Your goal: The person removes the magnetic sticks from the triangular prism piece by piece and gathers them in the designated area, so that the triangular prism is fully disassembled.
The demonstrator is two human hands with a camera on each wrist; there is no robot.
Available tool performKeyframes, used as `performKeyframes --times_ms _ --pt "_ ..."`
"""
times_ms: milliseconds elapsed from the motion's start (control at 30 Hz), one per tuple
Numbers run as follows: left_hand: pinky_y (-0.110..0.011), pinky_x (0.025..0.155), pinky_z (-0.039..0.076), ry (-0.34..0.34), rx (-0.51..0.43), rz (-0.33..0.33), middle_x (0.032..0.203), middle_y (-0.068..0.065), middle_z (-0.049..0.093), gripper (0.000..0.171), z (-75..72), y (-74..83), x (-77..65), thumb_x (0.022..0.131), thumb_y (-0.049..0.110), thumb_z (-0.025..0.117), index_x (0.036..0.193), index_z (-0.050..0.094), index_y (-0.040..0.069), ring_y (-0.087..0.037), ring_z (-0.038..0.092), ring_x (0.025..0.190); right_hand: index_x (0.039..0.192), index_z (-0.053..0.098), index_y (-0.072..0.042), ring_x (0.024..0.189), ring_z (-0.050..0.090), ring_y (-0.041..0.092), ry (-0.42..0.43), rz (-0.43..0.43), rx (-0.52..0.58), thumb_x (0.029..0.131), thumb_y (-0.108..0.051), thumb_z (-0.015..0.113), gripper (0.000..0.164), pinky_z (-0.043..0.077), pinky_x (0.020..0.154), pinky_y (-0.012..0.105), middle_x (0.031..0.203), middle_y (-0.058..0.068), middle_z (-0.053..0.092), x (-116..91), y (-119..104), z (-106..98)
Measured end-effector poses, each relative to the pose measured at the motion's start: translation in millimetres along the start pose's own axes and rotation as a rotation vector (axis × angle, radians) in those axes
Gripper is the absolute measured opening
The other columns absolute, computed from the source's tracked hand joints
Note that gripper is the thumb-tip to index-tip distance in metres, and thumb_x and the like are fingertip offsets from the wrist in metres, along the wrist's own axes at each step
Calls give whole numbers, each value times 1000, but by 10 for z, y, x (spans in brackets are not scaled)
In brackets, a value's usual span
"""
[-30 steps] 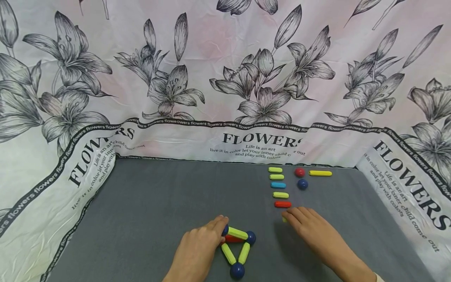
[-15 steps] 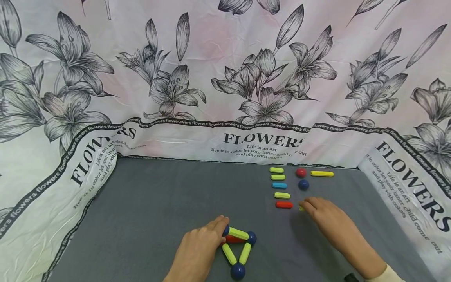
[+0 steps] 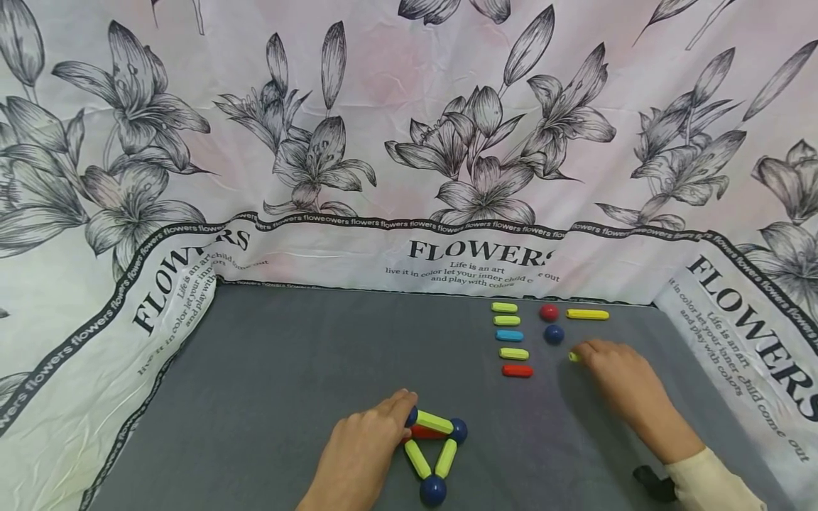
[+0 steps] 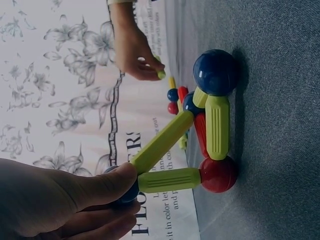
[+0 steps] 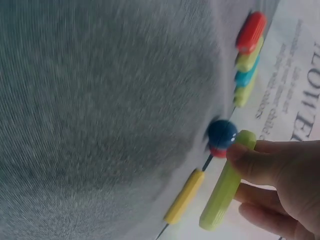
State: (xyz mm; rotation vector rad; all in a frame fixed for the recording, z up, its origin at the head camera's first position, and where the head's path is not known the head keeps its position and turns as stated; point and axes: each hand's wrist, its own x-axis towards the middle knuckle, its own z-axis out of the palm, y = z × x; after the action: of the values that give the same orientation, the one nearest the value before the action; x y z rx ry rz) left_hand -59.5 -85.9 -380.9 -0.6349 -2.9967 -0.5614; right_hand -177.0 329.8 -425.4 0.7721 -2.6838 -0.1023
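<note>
My left hand (image 3: 363, 448) pinches a dark blue ball (image 4: 129, 192) at the raised corner of a frame of rods and balls. Lime-green rods (image 4: 170, 180) run from that ball down to a red ball (image 4: 219, 174) and another blue ball. A third blue ball (image 3: 433, 490) sits at the frame's near corner on the grey cloth, and a red rod (image 3: 429, 432) lies on its far side. Over the right part of the cloth, my right hand (image 3: 629, 389) holds a loose lime-green rod (image 5: 220, 197) between thumb and fingers, its far end sticking out free.
At the back right, several short rods lie in a column: lime-green, a blue rod (image 3: 509, 336) and a red rod (image 3: 517, 370). Beside them are a loose red ball (image 3: 549, 312), a blue ball (image 3: 554, 334) and a yellow rod (image 3: 587, 314). A flower-printed curtain (image 3: 358, 255) borders the cloth.
My right hand has carried the lime-green rod right and away from me, past the red rod towards the loose balls. My left hand and the frame have stayed put.
</note>
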Motion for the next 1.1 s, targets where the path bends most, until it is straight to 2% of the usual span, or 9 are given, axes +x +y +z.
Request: performKeyframes --times_ms 167,333,633,800,1100 --pt "-38 68 63 8 5 1 136 -9 71 46 10 -4 -1 93 25 81 135 70 10 -26 79 96 104 76 -5 72 67 33 -10 43 0 86 3 78 19 55 71 59 92 11 71 61 150 105" --pt "-37 67 63 9 2 -4 136 -9 71 45 17 -6 -6 93 24 82 134 70 11 -27 79 95 100 76 -5 71 67 32 -8 38 19 86 1 79 15 55 70 59 89 12 71 131 285 182" --pt "-37 66 63 4 -3 -7 137 -10 71 43 19 -12 -9 93 23 81 134 70 11 -27 78 97 95 73 -7 62 60 29 -92 94 46 90 0 75 8 52 59 56 79 9 65 223 490 293" --pt "-36 66 62 1 -21 -2 138 -10 70 44 15 -18 -7 94 23 81 135 70 11 -28 78 98 88 68 -10 58 56 28 -115 97 62 90 2 74 13 50 55 55 77 6 60 230 590 372" --pt "-36 66 63 -2 -11 -7 139 -9 70 44 11 -14 -2 95 24 80 136 70 12 -28 78 99 89 71 -7 54 53 26 -113 92 54 89 9 72 17 49 50 52 78 10 61 278 647 430"
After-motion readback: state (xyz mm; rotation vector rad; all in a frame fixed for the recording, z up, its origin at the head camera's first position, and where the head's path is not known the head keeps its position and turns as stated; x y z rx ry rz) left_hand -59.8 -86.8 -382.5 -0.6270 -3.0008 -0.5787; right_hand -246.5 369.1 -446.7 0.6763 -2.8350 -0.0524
